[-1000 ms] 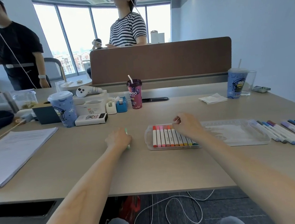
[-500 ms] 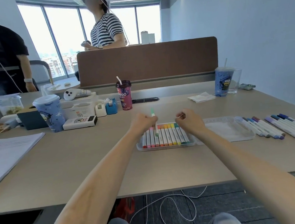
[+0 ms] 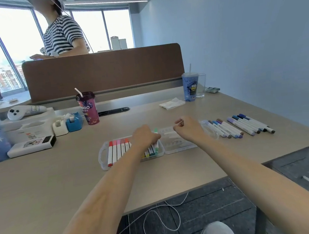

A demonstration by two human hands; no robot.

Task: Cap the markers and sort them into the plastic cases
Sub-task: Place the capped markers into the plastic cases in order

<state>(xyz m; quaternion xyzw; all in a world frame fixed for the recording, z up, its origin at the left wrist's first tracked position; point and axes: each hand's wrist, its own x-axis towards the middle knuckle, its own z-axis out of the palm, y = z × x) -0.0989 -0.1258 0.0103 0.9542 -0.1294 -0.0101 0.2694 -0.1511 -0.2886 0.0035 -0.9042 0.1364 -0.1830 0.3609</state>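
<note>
A clear plastic case (image 3: 102, 158) lies open on the desk with a row of capped markers (image 3: 118, 150), red and pink at its left end. My left hand (image 3: 145, 136) grips a green-capped marker (image 3: 156, 133) and holds it down at the right end of that row. The case's clear lid (image 3: 178, 143) lies flat to the right. Above the lid hovers my right hand (image 3: 189, 128), fingers curled, pinching a thin pale stick (image 3: 179, 122). Several loose blue, purple and dark markers (image 3: 240, 126) lie side by side on the desk further right.
A purple drink cup (image 3: 88, 108), two tape dispensers (image 3: 67, 122) and a white box (image 3: 32, 146) stand behind the case at left. A blue cup (image 3: 190, 86), a glass and a napkin (image 3: 171, 103) sit at the back right. A person in a striped shirt stands beyond the brown partition (image 3: 103, 71).
My left hand carried the green marker from the desk left of the case across to the right end of the row and lowered it in. My right hand shifted right over the lid.
</note>
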